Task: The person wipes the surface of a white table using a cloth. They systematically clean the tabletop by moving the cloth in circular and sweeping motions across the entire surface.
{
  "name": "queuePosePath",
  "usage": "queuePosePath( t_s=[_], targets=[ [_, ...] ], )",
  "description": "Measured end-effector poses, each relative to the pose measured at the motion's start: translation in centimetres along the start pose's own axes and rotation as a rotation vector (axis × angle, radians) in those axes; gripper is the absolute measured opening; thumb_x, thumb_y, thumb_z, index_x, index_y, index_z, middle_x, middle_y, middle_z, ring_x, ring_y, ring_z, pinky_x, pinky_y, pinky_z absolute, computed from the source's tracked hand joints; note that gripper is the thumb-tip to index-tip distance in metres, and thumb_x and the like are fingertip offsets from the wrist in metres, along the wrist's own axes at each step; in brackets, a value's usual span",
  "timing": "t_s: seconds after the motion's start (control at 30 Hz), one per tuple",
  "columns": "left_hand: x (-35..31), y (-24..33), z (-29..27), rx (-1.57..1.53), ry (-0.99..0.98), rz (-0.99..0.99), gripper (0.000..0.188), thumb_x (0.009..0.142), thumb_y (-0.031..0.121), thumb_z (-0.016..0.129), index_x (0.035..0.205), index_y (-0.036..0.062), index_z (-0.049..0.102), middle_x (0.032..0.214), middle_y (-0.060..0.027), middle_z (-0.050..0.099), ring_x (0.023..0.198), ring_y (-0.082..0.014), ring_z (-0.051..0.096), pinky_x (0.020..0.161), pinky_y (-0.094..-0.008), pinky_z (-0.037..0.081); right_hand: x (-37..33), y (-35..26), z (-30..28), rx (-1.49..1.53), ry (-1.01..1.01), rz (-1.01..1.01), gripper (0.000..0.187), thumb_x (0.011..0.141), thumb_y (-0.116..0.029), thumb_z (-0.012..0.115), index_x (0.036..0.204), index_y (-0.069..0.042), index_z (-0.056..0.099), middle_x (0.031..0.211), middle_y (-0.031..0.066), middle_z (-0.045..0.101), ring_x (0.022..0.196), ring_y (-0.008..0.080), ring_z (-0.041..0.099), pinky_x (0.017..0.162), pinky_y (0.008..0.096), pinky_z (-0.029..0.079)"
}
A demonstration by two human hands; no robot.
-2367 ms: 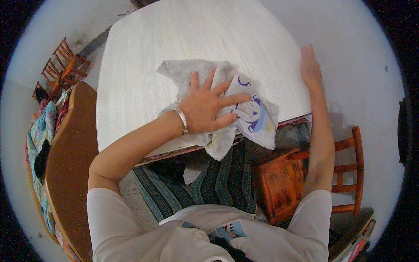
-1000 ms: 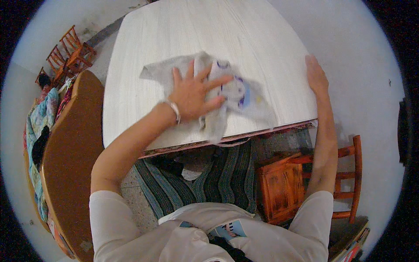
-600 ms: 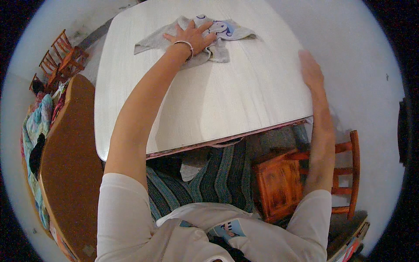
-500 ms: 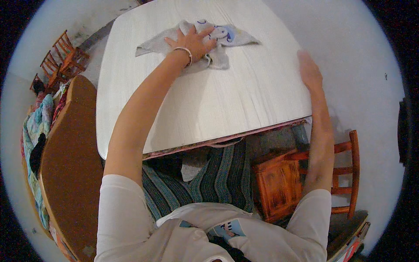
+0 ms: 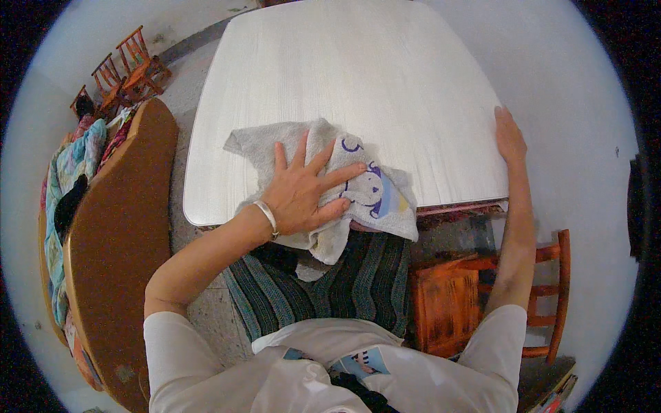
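My left hand (image 5: pixel 301 186) lies flat with its fingers spread on a grey towel (image 5: pixel 372 186) that has a blue-and-white cartoon print. A bracelet circles this wrist. The towel is crumpled at the near edge of the white table (image 5: pixel 358 76), and its lower part hangs over that edge. On the table's right edge rests my right hand (image 5: pixel 510 135), with fingers stretched forward; its underside is hidden. Nothing shows in that hand.
A wooden chair (image 5: pixel 451 306) stands by my right side, close to the table. To the left is a brown curved headboard-like panel (image 5: pixel 117 241) with coloured bedding (image 5: pixel 72 172) behind it. Small wooden chairs (image 5: pixel 141 65) line the far left wall. A white wall rises along the right.
My left hand has drawn the towel from the table's far part back to the near edge. My right hand stays at the right edge, and the view has shifted slightly.
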State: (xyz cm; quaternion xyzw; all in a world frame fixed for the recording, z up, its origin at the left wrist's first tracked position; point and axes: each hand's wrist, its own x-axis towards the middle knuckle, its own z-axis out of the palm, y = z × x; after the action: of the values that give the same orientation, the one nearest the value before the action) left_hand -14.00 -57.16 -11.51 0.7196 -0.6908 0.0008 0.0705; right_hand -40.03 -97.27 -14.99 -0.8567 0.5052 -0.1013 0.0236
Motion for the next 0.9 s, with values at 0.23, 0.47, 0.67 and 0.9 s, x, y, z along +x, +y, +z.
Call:
queuePosePath(
  t_s=[0.23,0.47,0.67,0.9],
  targets=[
    [2.4,-2.2,1.4,0.021,0.007,-0.063,0.055,0.085,0.057,0.045,0.138,0.0440,0.035,0.147,-0.0167,0.029,0.134,-0.0522,0.016,0.093,-0.0794,0.008,-2.2,-0.8,0.3,0.045,-0.001,0.022,0.053,0.098,-0.043,0.020,0.142,-0.016,0.034,0.149,0.0151,0.028,0.135,0.0330,0.029,0.112,0.0415,0.022],
    [13.1,-7.4,3.9,0.068,0.074,-0.292,0.056,0.084,0.063,0.040,0.138,0.0460,0.035,0.149,-0.0096,0.029,0.136,-0.0469,0.017,0.095,-0.0795,0.007,-1.8,0.2,1.7,0.211,0.088,0.090,0.068,0.093,-0.057,0.030,0.143,-0.011,0.033,0.147,0.0149,0.032,0.135,0.0332,0.031,0.111,0.0414,0.022],
    [19.9,-9.8,4.7,0.088,0.121,-0.422,0.056,0.084,0.065,0.037,0.138,0.0468,0.033,0.150,-0.0052,0.028,0.136,-0.0437,0.019,0.096,-0.0793,0.007,-1.8,-0.7,1.7,0.204,0.088,0.108,0.073,0.091,-0.059,0.032,0.142,-0.008,0.033,0.142,0.0181,0.038,0.131,0.0368,0.036,0.109,0.0442,0.024],
    [16.9,-7.4,5.4,0.082,0.082,-0.341,0.057,0.085,0.064,0.038,0.138,0.0463,0.033,0.149,-0.0072,0.029,0.137,-0.0442,0.018,0.096,-0.0790,0.007,-1.8,-1.8,2.0,0.180,0.072,0.135,0.071,0.092,-0.058,0.033,0.142,-0.008,0.034,0.139,0.0193,0.042,0.129,0.0368,0.039,0.107,0.0443,0.028]
  ],
)
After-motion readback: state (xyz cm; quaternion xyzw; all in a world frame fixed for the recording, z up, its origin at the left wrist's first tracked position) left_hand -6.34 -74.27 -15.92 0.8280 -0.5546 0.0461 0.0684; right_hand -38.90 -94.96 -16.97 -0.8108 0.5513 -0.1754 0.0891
